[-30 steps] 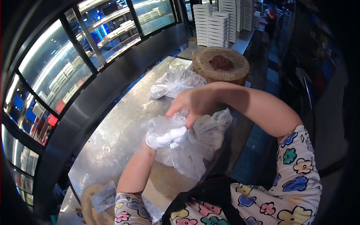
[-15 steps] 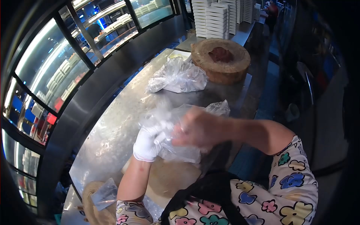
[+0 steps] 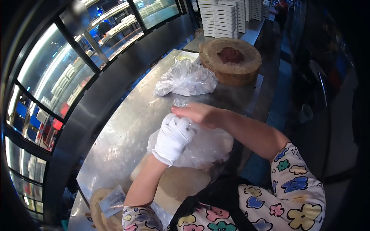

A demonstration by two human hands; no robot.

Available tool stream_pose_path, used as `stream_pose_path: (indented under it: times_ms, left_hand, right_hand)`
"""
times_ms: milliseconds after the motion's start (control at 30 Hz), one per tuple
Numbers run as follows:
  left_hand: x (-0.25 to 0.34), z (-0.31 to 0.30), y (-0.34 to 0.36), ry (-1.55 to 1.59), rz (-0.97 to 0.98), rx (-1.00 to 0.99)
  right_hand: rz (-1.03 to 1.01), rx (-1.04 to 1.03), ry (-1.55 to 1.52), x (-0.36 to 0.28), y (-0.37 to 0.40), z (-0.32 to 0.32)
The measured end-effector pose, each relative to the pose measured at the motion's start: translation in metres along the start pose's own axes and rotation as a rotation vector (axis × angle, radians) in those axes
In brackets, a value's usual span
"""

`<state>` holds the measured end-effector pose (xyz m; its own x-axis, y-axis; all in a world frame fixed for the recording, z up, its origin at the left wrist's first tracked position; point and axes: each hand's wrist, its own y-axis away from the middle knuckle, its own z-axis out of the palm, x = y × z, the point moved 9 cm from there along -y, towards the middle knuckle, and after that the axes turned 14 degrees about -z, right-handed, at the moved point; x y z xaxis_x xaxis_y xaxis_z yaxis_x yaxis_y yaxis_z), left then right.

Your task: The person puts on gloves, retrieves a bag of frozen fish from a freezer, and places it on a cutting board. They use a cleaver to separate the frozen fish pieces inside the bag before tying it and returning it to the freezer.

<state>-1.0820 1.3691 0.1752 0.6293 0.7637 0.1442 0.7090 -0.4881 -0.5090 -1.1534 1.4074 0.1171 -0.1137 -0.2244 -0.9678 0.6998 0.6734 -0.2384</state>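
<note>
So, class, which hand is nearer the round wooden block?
Right. The right hand is below-left of the round wooden block in view; the gloved left hand is lower, further left.

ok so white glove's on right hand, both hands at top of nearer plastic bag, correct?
No: head view shows the white glove on the left hand; the right hand is bare. Both are at the top of the nearer plastic bag.

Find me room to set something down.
The widest bare patch of the metal table lies between its left edge and the gloved left hand; a smaller one between the chopping block and right forearm. Crowded: around the held bag, and beyond, where another bag sits by the block.
</note>
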Motion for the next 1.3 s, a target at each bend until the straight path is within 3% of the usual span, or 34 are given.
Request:
stream_pose_path:
  times_ms: [33, 67, 167, 233, 300, 367, 400, 467, 533, 600, 633, 700, 733, 767, 833, 900, 967, 1067, 1100, 1300]
  left_hand:
    - [0.009, -0.002, 0.001, -0.123, 0.102, -0.071]
    - [0.011, 0.000, 0.000, -0.124, 0.100, -0.070]
    - [0.022, -0.005, -0.003, 0.100, -0.003, 0.097]
    - [-0.003, 0.002, 0.024, 0.220, -0.502, 0.211]
    - [-0.054, 0.086, 0.093, 1.139, -1.022, 0.054]
    - [-0.042, 0.062, 0.097, 0.836, -0.641, 0.066]
    - [-0.044, 0.049, 0.104, 0.839, -0.651, 0.056]
    - [-0.039, 0.013, 0.115, 0.800, -0.975, -0.128]
    - [-0.014, 0.009, 0.132, 0.648, -0.753, -0.234]
    - [-0.003, 0.014, 0.177, 0.665, -1.029, -0.317]
    - [0.000, 0.016, 0.199, 0.675, -1.032, -0.339]
    - [-0.004, 0.034, 0.261, 1.489, -1.459, -0.138]
    - [-0.008, 0.034, 0.252, 1.585, -1.344, -0.103]
    - [-0.022, 0.024, 0.246, 1.508, -1.395, 0.032]
    - [-0.047, 0.010, 0.225, 1.398, -1.409, 0.212]
    - [-0.057, 0.014, 0.201, 1.360, -1.386, 0.243]
    - [-0.062, 0.004, 0.175, 1.252, -1.270, 0.455]
    - [-0.058, -0.005, 0.143, 1.016, -1.266, 0.382]
    - [-0.064, -0.005, 0.139, 0.991, -1.160, 0.358]
    - [-0.033, 0.006, 0.056, 1.082, -0.907, 0.150]
  right_hand:
    - [0.143, 0.142, 0.046, 0.011, 0.003, -0.018]
    - [0.143, 0.140, 0.047, 0.010, 0.001, -0.022]
    - [0.088, 0.680, -0.464, 0.011, 0.007, -0.060]
    - [0.090, 0.730, -0.609, 0.030, 0.009, -0.095]
    - [0.089, 0.722, -0.933, 0.060, 0.008, -0.124]
    - [0.092, 0.739, -0.798, 0.061, 0.010, -0.123]
    - [0.107, 0.745, -0.658, 0.064, 0.015, -0.123]
    - [0.156, 0.709, -0.774, 0.081, 0.022, -0.133]
    - [0.179, 0.667, -0.884, 0.095, 0.027, -0.164]
    - [0.207, 1.024, -0.589, 0.131, 0.074, -0.224]
    - [0.221, 1.043, -0.590, 0.146, 0.083, -0.227]
    - [0.353, 1.206, -0.375, 0.178, 0.113, -0.230]
    - [0.292, 1.131, -0.224, 0.173, 0.103, -0.228]
    - [0.213, 0.963, -0.068, 0.150, 0.088, -0.217]
    - [-0.021, 0.378, 0.455, 0.106, 0.042, -0.183]
    - [-0.135, 0.058, 0.707, 0.038, 0.043, -0.110]
    - [0.004, -0.425, 1.131, 0.054, 0.053, -0.050]
    - [0.002, -0.567, 1.212, 0.077, 0.092, -0.013]
    - [0.003, -0.559, 1.210, 0.089, 0.097, -0.014]
    - [0.060, -0.119, 1.169, 0.099, 0.155, -0.029]
